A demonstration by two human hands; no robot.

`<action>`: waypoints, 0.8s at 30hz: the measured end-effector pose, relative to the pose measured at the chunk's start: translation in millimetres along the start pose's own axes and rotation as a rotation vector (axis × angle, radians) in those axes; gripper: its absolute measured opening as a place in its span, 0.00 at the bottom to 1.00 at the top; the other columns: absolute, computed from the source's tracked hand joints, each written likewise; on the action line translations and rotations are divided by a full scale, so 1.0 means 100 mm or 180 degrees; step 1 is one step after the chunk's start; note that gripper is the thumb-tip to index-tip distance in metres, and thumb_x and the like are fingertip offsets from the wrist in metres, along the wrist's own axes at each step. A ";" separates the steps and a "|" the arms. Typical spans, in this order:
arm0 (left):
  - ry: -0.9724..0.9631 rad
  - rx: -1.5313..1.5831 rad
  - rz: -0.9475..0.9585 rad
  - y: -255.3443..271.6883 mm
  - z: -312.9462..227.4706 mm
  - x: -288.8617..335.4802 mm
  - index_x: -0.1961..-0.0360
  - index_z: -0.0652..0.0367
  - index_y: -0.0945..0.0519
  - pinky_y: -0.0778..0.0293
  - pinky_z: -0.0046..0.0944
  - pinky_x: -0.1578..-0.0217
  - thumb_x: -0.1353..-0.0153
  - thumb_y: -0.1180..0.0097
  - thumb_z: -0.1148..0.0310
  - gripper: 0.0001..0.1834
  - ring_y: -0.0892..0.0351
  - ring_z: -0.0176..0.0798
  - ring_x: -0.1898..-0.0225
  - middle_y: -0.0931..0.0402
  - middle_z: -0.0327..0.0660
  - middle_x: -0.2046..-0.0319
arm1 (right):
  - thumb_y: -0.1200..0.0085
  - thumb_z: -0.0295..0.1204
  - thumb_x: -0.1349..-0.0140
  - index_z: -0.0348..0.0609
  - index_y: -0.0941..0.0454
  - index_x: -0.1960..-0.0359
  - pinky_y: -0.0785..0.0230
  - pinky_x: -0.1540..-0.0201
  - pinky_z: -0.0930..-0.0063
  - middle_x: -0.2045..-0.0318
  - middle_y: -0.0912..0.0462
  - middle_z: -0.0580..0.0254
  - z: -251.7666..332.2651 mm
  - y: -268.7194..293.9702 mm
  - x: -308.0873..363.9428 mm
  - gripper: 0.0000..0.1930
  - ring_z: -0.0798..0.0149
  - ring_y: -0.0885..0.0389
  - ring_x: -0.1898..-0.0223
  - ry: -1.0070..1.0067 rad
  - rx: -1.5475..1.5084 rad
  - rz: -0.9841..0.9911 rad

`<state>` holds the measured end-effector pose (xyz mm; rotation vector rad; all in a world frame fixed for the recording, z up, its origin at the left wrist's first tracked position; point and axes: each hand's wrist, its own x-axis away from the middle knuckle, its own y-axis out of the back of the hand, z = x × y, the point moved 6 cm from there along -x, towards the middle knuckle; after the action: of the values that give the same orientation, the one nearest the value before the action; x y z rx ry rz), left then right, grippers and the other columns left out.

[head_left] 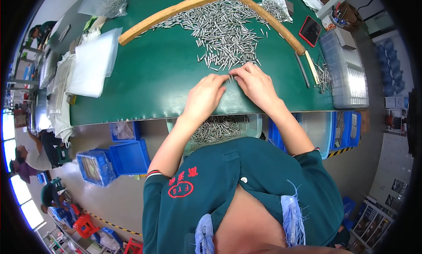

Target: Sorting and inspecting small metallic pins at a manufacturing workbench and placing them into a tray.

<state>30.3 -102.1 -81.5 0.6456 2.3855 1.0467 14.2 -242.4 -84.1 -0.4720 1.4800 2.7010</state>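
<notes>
Above the near part of the green table, my left hand (204, 95) and my right hand (255, 84) come together at the fingertips. A few small pointed metal pins (231, 79) show between them, pinched by the fingers of both hands. Just beyond my fingers spreads a big heap of the same silvery pins (226, 34), lying in all directions. The undersides of my fingers are hidden, so how each one touches the pins is not fully visible.
Wooden bars (176, 11) fence the heap at the back. A red-edged phone (310, 31) and clear plastic boxes (345, 71) lie right; plastic bags (92, 62) lie left. Below the table edge sits a basket of pins (220, 128). Blue bins (129, 156) stand on the floor.
</notes>
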 end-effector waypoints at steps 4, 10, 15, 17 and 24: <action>-0.0130 -0.0632 0.0017 -0.16 0.01 -0.11 0.62 0.55 0.24 0.28 0.41 0.62 0.46 0.44 0.68 0.10 0.25 0.44 0.61 0.26 0.40 0.64 | 0.44 0.32 0.46 0.46 0.25 0.71 0.30 0.66 0.68 0.70 0.27 0.65 0.03 0.05 0.04 0.06 0.61 0.25 0.65 -0.0063 0.0221 0.0169; 0.0677 -0.0295 0.0112 -0.12 0.10 -0.05 0.66 0.56 0.25 0.28 0.40 0.69 0.46 0.43 0.65 0.09 0.23 0.43 0.68 0.25 0.39 0.70 | 0.41 0.34 0.50 0.46 0.25 0.71 0.29 0.65 0.65 0.69 0.27 0.64 0.01 0.02 0.11 0.09 0.60 0.24 0.63 -0.0304 0.0119 0.0419; 0.0389 -0.0560 -0.0423 0.01 0.24 -0.20 0.66 0.55 0.24 0.28 0.40 0.70 0.46 0.43 0.65 0.09 0.24 0.42 0.69 0.26 0.38 0.73 | 0.41 0.34 0.48 0.48 0.24 0.66 0.29 0.64 0.68 0.64 0.27 0.67 0.19 -0.03 0.10 0.09 0.63 0.24 0.65 0.0033 -0.0228 0.0189; 0.0502 -0.0672 -0.0139 -0.01 0.26 -0.24 0.67 0.55 0.25 0.27 0.42 0.66 0.47 0.43 0.65 0.09 0.25 0.44 0.63 0.27 0.41 0.69 | 0.41 0.34 0.49 0.47 0.24 0.68 0.29 0.65 0.68 0.65 0.27 0.67 0.19 -0.09 0.09 0.09 0.63 0.24 0.64 0.0173 -0.0042 0.0230; -0.0041 -0.0665 0.0031 0.04 0.14 -0.01 0.66 0.53 0.24 0.29 0.41 0.65 0.46 0.45 0.68 0.06 0.26 0.43 0.65 0.29 0.40 0.72 | 0.40 0.34 0.50 0.47 0.24 0.70 0.29 0.65 0.68 0.69 0.26 0.67 0.10 -0.05 0.11 0.09 0.62 0.24 0.64 0.0006 0.0046 0.0047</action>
<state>39.7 -92.9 -86.4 0.5868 2.2248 1.2705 2.0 -232.6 -86.6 -0.4651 1.5085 2.6998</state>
